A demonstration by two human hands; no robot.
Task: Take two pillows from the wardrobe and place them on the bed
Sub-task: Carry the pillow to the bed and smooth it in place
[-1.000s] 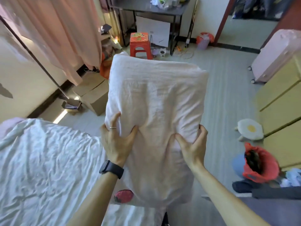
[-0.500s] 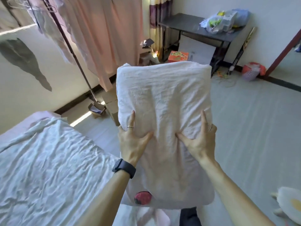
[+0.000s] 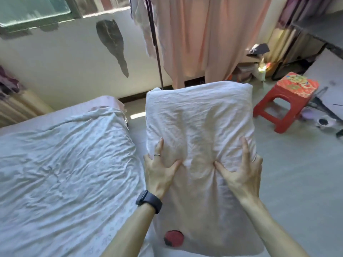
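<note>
Pillow (image 3: 200, 130) is up in the air, held upright just right of the bed (image 3: 65, 164), with the left hand (image 3: 159, 171) and right hand (image 3: 241, 175) each clamping a side, thumbs dug into the front and fingers wrapped round the edges. This looks like the carrying step, and what's needed next is a swing left and a lay-down on that rumpled white bedding. It's a soft, plump rectangle in a creased pale fabric case, so expect sag wherever the grip eases.
</note>
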